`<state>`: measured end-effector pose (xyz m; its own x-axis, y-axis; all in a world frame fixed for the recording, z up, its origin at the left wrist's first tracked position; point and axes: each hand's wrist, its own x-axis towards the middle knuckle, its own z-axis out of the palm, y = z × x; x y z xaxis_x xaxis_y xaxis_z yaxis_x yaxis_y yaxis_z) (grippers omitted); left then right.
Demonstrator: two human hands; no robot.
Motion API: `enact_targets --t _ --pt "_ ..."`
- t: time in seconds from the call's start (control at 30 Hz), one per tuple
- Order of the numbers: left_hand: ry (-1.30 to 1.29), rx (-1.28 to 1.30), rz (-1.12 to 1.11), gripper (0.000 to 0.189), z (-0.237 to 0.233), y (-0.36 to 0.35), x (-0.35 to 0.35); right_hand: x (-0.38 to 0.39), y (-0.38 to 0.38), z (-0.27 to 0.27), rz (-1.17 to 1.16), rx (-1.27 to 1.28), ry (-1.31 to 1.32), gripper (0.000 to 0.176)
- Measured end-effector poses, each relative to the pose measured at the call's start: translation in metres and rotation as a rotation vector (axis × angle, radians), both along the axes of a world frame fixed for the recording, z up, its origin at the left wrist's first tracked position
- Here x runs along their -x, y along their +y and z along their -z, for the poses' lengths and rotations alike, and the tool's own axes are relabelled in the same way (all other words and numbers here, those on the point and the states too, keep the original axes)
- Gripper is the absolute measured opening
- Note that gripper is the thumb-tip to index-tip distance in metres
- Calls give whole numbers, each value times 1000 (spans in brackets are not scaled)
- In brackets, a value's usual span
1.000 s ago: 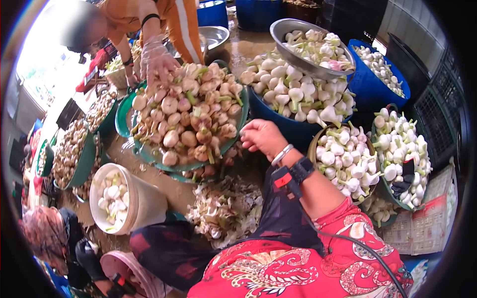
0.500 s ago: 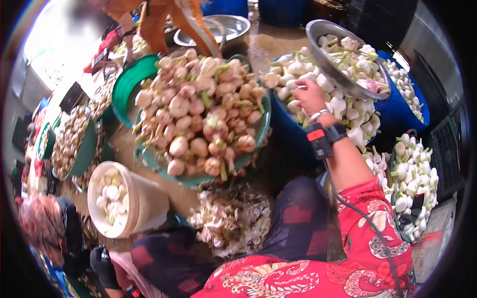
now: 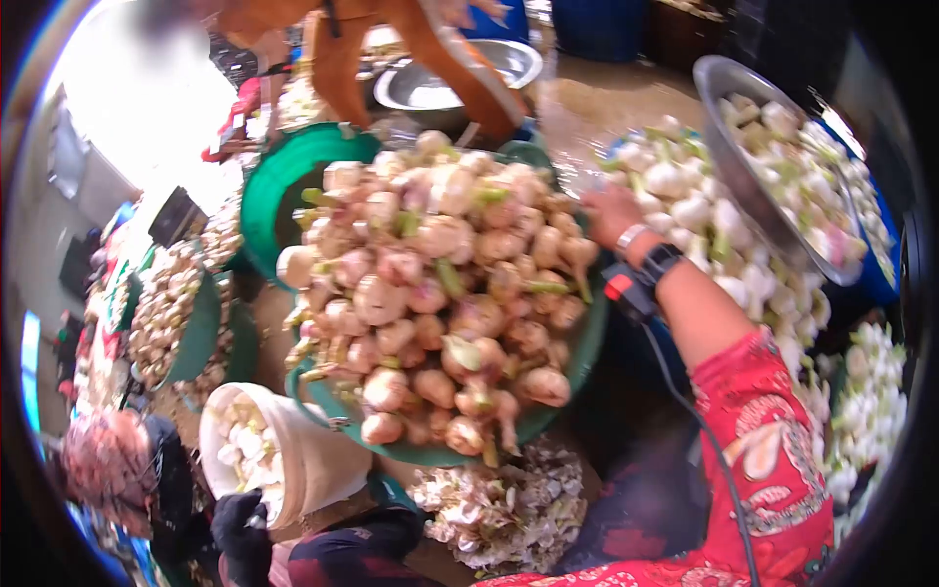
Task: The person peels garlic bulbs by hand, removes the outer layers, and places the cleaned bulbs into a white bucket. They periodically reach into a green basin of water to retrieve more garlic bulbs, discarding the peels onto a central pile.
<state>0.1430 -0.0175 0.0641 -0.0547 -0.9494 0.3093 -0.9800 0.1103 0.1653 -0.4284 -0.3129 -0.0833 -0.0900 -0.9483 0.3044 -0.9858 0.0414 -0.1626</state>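
My right hand [image 3: 611,212], blurred, is between the heap of pinkish garlic bulbs [image 3: 421,284] in a green tub [image 3: 588,354] and the white peeled garlic [image 3: 690,196] to its right. Its fingers are too smeared to show what they hold. At the lower left, my left hand [image 3: 243,533], in a black glove, is closed beside the rim of a white bucket [image 3: 328,470] with pale garlic inside. Something small and shiny shows at its fingers, too small to name.
A metal bowl of garlic [image 3: 711,122] tilts over the white garlic. Papery peelings [image 3: 504,504] lie below the tub. A person in orange [image 3: 342,68] bends near a steel basin [image 3: 518,61]. Another person's covered head [image 3: 108,460] is at the left, near tubs of garlic [image 3: 191,328].
My right hand has moved off the white garlic toward the right edge of the pinkish heap. The view has shifted, and my gloved left hand now shows nearer the bucket's rim.
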Motion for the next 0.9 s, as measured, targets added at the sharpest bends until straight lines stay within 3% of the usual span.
enact_targets --t 0.03,0.13,0.2,0.27,0.33,0.4,0.43,0.5,0.57,0.6,0.63,0.67,0.73,0.8,0.83,0.9 --pt "63 -6 -30 19 -2 -9 20 7 -10 4 -98 16 -63 16" --pt "196 -89 44 16 11 -30 30 25 -12 10 -149 189 -95 18" --pt "235 -87 144 15 15 -42 48 11 14 -38 31 254 -377 13" --pt "340 -129 144 13 25 -49 69 37 22 -40 -103 343 -992 15" --pt "564 -199 274 24 37 -51 96 -2 85 -107 -340 53 -1753 19" --pt "898 -359 411 34 47 -50 127 -68 136 -136 -423 -37 -2032 25" --pt "1192 -489 370 36 45 -46 145 -97 155 -139 -524 -146 -1991 26" --pt "1454 -611 361 34 45 -39 167 -149 191 -129 -590 -346 -1882 25" --pt "515 36 732 23 54 -40 163 -194 225 -111 -758 -549 -1908 25" --pt "1175 -405 447 18 75 -35 160 -211 239 -100 -761 -601 -1872 24" --pt "1030 -225 568 18 54 -22 167 -224 255 -91 -713 -578 -1836 23" --pt "1158 -306 620 22 65 -16 160 -233 269 -89 -601 -667 -2010 26" --pt "794 -105 645 22 77 3 142 -248 292 -73 -565 -642 -2164 34" --pt "1274 -314 447 26 95 12 142 -257 313 -70 -605 -579 -1988 44" --pt "825 -55 601 26 90 24 133 -260 322 -76 -606 -563 -1853 51" --pt "801 -150 600 24 81 39 124 -264 337 -71 -617 -509 -1804 53"
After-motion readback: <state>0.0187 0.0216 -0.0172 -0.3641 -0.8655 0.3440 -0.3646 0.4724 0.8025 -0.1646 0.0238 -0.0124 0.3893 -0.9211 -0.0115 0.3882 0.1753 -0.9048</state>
